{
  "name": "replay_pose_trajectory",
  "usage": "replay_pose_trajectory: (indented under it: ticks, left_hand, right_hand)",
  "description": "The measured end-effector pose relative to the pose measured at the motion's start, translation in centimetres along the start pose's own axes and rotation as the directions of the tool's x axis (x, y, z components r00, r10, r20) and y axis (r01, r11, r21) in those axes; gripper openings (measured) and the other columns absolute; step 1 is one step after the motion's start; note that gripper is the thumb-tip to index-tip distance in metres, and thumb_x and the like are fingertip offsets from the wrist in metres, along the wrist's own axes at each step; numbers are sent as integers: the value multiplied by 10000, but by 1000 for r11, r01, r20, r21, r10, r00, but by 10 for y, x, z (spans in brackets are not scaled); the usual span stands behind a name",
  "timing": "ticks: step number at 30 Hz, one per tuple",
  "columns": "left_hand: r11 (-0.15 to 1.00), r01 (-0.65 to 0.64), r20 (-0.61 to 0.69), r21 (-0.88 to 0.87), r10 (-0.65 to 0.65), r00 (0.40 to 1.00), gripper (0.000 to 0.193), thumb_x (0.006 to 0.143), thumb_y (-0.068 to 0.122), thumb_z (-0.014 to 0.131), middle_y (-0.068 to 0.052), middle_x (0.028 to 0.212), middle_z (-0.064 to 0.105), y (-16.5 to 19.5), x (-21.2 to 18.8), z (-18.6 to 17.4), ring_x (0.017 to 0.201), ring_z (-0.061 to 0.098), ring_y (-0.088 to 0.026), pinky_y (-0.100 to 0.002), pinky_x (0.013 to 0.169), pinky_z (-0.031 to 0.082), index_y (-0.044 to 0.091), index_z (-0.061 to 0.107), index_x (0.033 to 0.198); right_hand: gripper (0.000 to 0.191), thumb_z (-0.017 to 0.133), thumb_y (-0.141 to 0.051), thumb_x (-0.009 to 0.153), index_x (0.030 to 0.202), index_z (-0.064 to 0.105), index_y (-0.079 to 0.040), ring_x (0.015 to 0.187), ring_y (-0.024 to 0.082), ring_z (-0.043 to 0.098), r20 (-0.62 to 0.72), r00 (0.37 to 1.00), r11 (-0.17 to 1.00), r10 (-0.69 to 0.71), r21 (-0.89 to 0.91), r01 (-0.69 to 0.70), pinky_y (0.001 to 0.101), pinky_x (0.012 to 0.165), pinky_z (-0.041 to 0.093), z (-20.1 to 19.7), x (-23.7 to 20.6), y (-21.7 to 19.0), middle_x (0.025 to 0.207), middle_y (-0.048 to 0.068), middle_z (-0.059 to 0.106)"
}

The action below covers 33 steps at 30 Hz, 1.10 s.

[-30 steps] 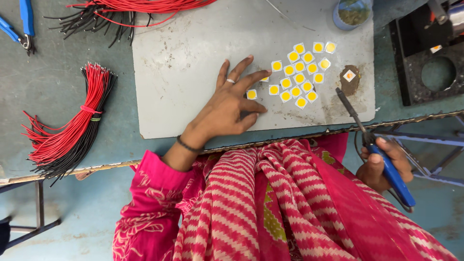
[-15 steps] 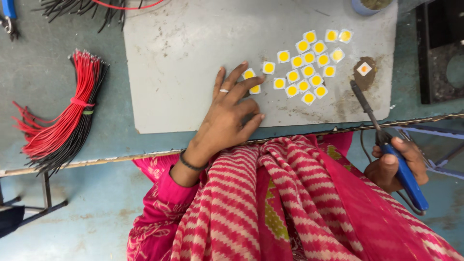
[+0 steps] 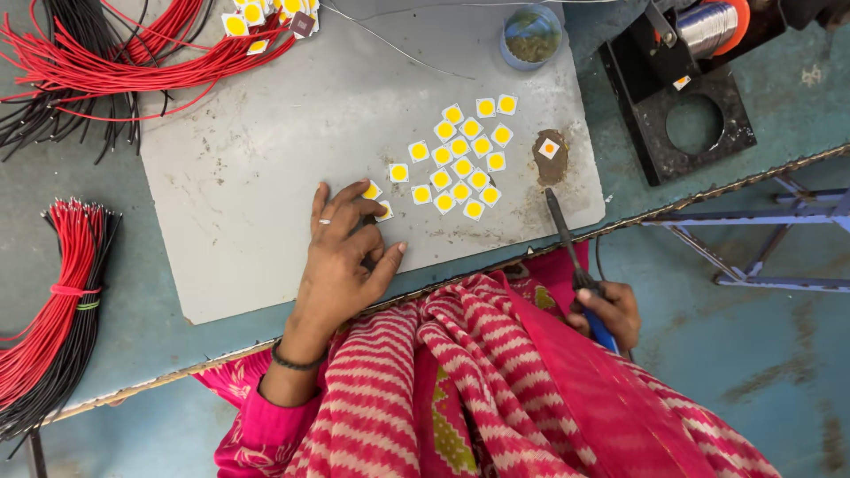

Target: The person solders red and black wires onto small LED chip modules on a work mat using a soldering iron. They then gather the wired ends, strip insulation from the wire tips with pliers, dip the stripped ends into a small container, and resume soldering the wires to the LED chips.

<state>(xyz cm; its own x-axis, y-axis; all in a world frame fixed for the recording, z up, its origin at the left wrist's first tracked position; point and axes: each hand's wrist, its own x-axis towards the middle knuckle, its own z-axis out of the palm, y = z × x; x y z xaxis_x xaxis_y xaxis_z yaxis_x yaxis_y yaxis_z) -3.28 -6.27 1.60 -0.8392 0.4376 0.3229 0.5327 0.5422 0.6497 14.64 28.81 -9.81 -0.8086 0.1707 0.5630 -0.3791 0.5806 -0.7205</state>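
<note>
The small square white chips with yellow centres (image 3: 460, 159) lie in a loose cluster on the grey work sheet (image 3: 266, 159), roughly at its right half. 2 chips sit apart at the cluster's left edge, and the left hand (image 3: 341, 261) rests flat on the sheet with its fingertips (image 3: 372, 211) touching those 2; the fingers are loosely spread, the thumb out to the side, pinching nothing that can be seen. The step in hand looks like picking or sliding 1 chip out of the group. The right hand (image 3: 606, 314) is closed around the blue handle of a soldering iron (image 3: 571, 257), whose tip points up toward a brown scorched patch (image 3: 551, 159) carrying 1 single chip (image 3: 549, 148). A next move would call for a fine pinch on a thin flat chip without scattering its neighbours, and for keeping the hot tip away from the fingers.

Farther out, a small round blue tub (image 3: 531, 35) stands at the sheet's top edge, beside a black stand with a round hole (image 3: 686, 115). Red and black wire bundles (image 3: 88, 62) lie over the sheet's top-left corner, another bundle (image 3: 53, 310) at the far left. A red-striped cloth (image 3: 460, 381) covers the lap below.
</note>
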Motion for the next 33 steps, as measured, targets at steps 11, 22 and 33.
replay_pose_trajectory:
  ticks: [11, 22, 33]
  left_hand:
    - [1000, -7, -28, 20, 8, 1000, 259, 812, 96, 787, -135, 1196, 640, 1, 0, 1, 1408, 492, -384, -633, 1251, 236, 58, 570, 675]
    - [1000, 18, -12, 20, -18, 1000, 195, 801, 101, 782, -133, 1243, 648, 0, -1, 2, 1418, 488, -381, -631, 1255, 238, 53, 619, 705]
    - [999, 0, -14, 37, 0, 1000, 190, 805, 106, 787, -138, 1251, 649, 0, -1, 2, 1421, 484, -384, -627, 1256, 240, 53, 629, 714]
  right_hand:
    - [486, 811, 104, 779, 1217, 668, -50, 897, 157, 587, 82, 989, 992, -127, 30, 125, 258, 693, 507, 5, -23, 28, 1186, 125, 525]
    - [407, 784, 115, 814, 1180, 672, -25, 860, 160, 586, 20, 999, 999, -39, -5, 39, 245, 683, 526, 4, -35, 16, 1189, 120, 502]
    - [353, 776, 92, 846, 1169, 697, -29, 864, 139, 613, -1, 989, 988, 150, 37, -150, 254, 693, 576, 2, -46, 7, 1204, 107, 511]
